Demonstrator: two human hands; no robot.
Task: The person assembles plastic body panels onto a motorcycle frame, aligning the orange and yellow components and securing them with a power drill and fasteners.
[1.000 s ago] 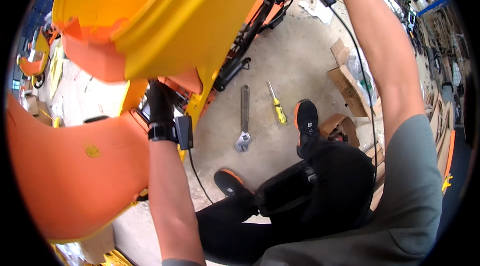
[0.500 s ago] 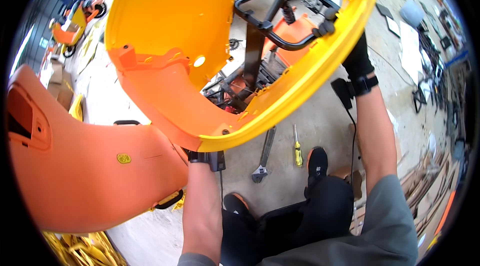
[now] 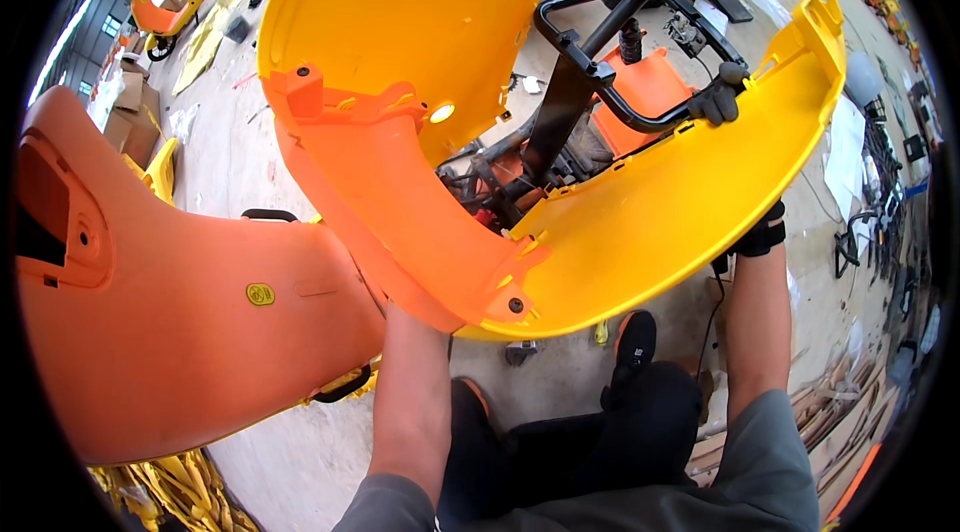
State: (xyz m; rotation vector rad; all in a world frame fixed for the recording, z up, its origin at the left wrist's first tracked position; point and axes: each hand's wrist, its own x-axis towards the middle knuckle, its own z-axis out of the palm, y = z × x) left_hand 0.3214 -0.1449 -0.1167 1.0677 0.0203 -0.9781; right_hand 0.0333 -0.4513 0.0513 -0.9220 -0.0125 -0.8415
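Observation:
A large U-shaped scooter body shell, with yellow side panels [image 3: 640,212] joined by an orange middle piece [image 3: 385,187], is held up before me. My right hand [image 3: 718,100], in a dark glove, reaches round the outside of the right yellow panel. Its fingers curl over the upper inner edge. My left forearm [image 3: 412,392] goes up behind the orange piece, which hides the left hand. Between the shell's two sides stands a black tubular scooter frame [image 3: 560,117]. The right fingers are close to its looped bar.
An orange scooter body part [image 3: 200,302] stands at my left. Cardboard boxes [image 3: 132,112] and a yellow-orange scooter [image 3: 165,12] are farther back. Under the shell, a wrench head [image 3: 520,352] and a yellow screwdriver handle [image 3: 601,333] peek out. Cables and scraps [image 3: 885,197] lie right.
The shell has shifted right and tilted, showing more of the right panel's inner face. My right hand moved with it. The shell now covers the left wrist and most of the floor tools.

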